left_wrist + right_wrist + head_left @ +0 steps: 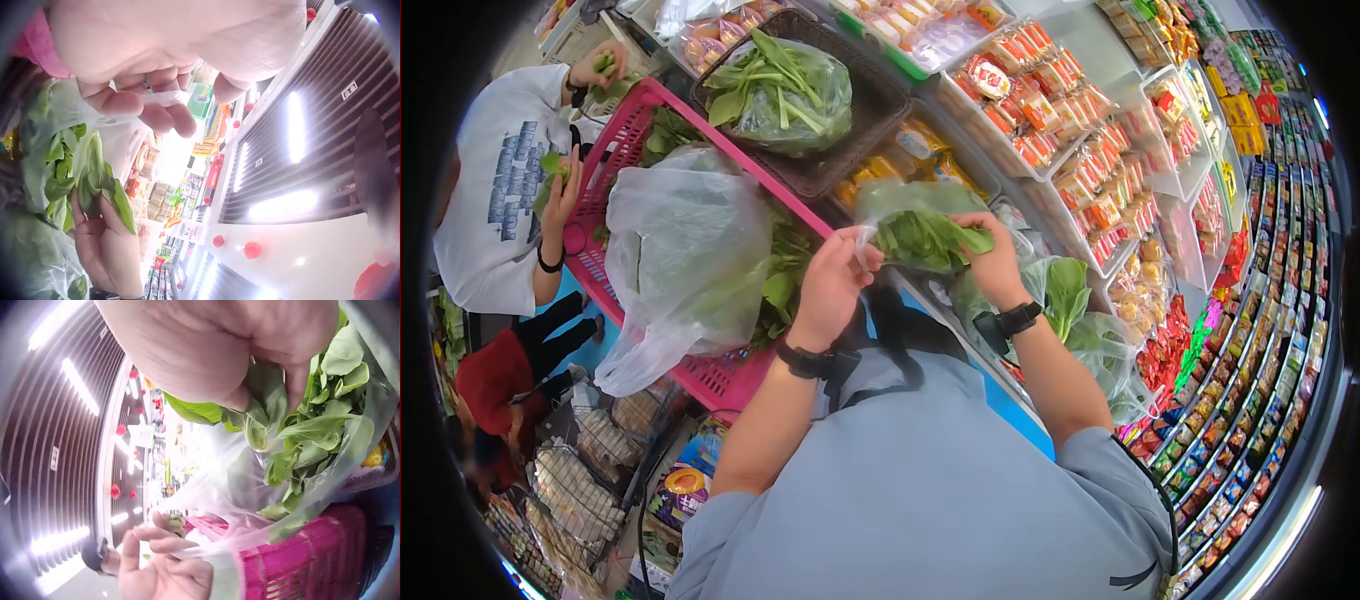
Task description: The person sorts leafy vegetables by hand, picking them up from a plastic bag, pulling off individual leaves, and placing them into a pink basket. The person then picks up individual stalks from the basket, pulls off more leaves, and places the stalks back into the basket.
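Note:
My left hand [832, 292] pinches the rim of a clear plastic bag [887, 200] between fingers and thumb. Inside the bag lie several leafy greens, seen closely in the right wrist view. A bok choy [257, 422] is gripped by my right hand [996, 262] at the bag's opening, its leaves pointing up past my fingers in the left wrist view. The bag's film stretches between both hands. Just beyond my left wrist, a large whitish plastic bag [685, 240] sits in a pink basket [745, 172] over more greens.
A dark woven basket [870, 130] holding bagged greens stands ahead. Bagged greens [1065, 295] lie beside my right forearm. Trays of wrapped snacks [1035, 110] and shelves line the right. A person in a white shirt [505, 190] handles greens across the pink basket.

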The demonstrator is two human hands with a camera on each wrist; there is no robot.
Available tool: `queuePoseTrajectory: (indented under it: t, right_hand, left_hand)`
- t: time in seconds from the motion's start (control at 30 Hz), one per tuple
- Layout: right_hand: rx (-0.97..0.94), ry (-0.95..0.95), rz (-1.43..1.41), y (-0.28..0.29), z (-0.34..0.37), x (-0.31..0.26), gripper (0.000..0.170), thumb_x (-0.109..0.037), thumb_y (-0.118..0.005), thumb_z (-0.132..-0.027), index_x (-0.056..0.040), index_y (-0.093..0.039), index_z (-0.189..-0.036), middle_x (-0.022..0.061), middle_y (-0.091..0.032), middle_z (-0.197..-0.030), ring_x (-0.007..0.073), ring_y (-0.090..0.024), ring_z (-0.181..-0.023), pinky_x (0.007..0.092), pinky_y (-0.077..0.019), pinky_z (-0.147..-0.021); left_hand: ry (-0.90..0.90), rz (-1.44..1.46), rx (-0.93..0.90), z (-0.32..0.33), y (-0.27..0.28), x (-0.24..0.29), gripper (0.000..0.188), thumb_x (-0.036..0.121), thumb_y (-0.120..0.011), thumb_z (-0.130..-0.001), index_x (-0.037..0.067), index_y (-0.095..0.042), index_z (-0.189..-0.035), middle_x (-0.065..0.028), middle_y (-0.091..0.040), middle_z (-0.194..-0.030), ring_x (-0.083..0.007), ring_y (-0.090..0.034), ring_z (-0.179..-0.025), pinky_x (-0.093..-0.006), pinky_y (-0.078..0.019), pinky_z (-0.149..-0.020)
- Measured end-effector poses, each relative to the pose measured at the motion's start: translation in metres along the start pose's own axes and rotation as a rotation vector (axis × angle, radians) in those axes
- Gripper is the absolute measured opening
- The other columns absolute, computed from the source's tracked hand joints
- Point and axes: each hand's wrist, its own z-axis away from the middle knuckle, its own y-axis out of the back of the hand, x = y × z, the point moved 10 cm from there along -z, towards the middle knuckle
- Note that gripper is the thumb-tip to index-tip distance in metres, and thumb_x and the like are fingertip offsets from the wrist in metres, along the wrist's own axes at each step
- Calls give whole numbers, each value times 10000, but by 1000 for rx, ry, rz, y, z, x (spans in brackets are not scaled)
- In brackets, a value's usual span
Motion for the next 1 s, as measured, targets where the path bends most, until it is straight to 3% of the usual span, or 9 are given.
queuePoseTrajectory:
  t: [0.13,0.23,0.33,0.47,0.6,0.7,0.77,0.87,1.0]
  right_hand:
    - [29,-210,-404,3,3,30,140,27,-597,-1052,-50,-607,-1168,92,-670,-1323,216,-691,-1119,387,-617,-1002]
    - [100,-198,-503,-11,-3,29,174,52,-651,-988,-37,-639,-1138,93,-706,-1231,201,-686,-1095,391,-613,-978]
    - [223,199,321,-28,-9,-13,230,47,-662,-902,-21,-685,-1120,174,-730,-1154,294,-704,-1086,451,-595,-958]
    - [0,321,652,-89,-34,14,353,-17,-596,-820,39,-706,-1150,314,-686,-1182,516,-615,-1162,542,-518,-1026]
    - [-47,265,764,-104,-23,12,430,-41,-630,-842,37,-668,-1263,329,-637,-1315,480,-594,-1256,525,-471,-1112]
    - [184,545,886,-88,24,-35,435,-88,-667,-884,32,-661,-1302,293,-651,-1330,447,-602,-1281,490,-494,-1104]
    - [58,509,752,-69,49,-53,432,-120,-679,-908,22,-660,-1316,260,-670,-1321,426,-616,-1273,473,-511,-1085]
    - [13,433,665,-7,90,-87,328,-146,-679,-939,-7,-708,-1235,219,-735,-1163,405,-692,-1110,477,-564,-978]
    - [397,240,579,136,134,-99,237,-139,-705,-955,-12,-734,-1153,203,-748,-1012,406,-724,-923,448,-579,-815]
  left_hand:
    - [24,73,-30,0,-7,-2,395,379,-504,-1121,63,-585,-1343,-54,-724,-1082,-166,-658,-954,-302,-497,-801]
    - [45,72,-34,-1,-10,-4,403,389,-484,-1122,66,-586,-1340,-57,-731,-1098,-169,-664,-952,-306,-503,-783]
    - [54,47,-36,0,-12,-5,404,389,-470,-1122,70,-587,-1342,-59,-732,-1113,-167,-667,-965,-305,-500,-787]
    - [46,-13,-48,5,-13,-5,399,389,-474,-1124,74,-587,-1341,-60,-727,-1143,-162,-664,-990,-303,-491,-811]
    - [25,-133,-53,11,-12,-6,404,364,-520,-1111,74,-575,-1387,-55,-717,-1174,-143,-647,-993,-289,-476,-821]
    - [11,-795,-25,25,-19,0,351,200,-637,-1063,37,-615,-1373,-61,-728,-1182,-157,-685,-1046,-319,-525,-914]
    - [78,-1143,22,36,-41,11,347,76,-711,-986,9,-662,-1323,-81,-740,-1175,-189,-710,-1065,-355,-536,-981]
    - [-330,-1542,33,51,-76,39,366,78,-720,-954,13,-676,-1311,-102,-741,-1148,-215,-704,-1037,-362,-531,-969]
    - [-339,-1490,2,54,-114,38,347,69,-726,-939,11,-698,-1280,-127,-752,-1123,-230,-714,-1047,-359,-540,-935]
